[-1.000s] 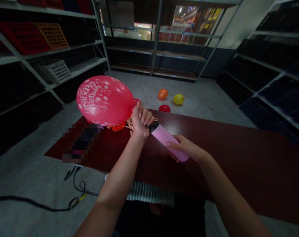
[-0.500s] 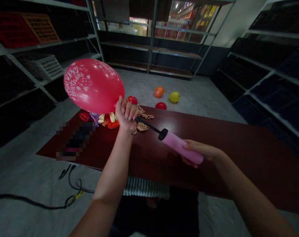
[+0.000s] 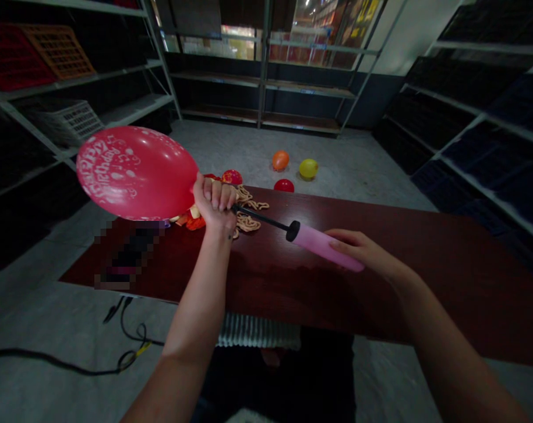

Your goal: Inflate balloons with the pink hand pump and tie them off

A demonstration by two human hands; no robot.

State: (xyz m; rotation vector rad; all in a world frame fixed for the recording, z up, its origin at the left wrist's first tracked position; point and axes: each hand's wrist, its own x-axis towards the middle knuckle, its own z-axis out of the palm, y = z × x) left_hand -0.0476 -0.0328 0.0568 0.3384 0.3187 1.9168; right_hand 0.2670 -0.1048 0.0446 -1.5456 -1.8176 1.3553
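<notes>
The left hand [image 3: 215,202] gripped one red balloon [image 3: 136,173], toward nine o'clock, and one pump [image 3: 319,242] by its rod end; the right hand [image 3: 358,249] clasped its barrel, toward four. One orange balloon [image 3: 280,160] lay past twelve.

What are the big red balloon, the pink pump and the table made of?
Big red balloon: probably stretchy rubber, shiny, with bright light spots on smooth, rounded skin.
Pink pump: likely plastic, smooth and evenly coloured; its black rod could be plastic or metal.
Table: dark reddish-brown with a soft sheen, maybe wood or just wood-look covering.
</notes>
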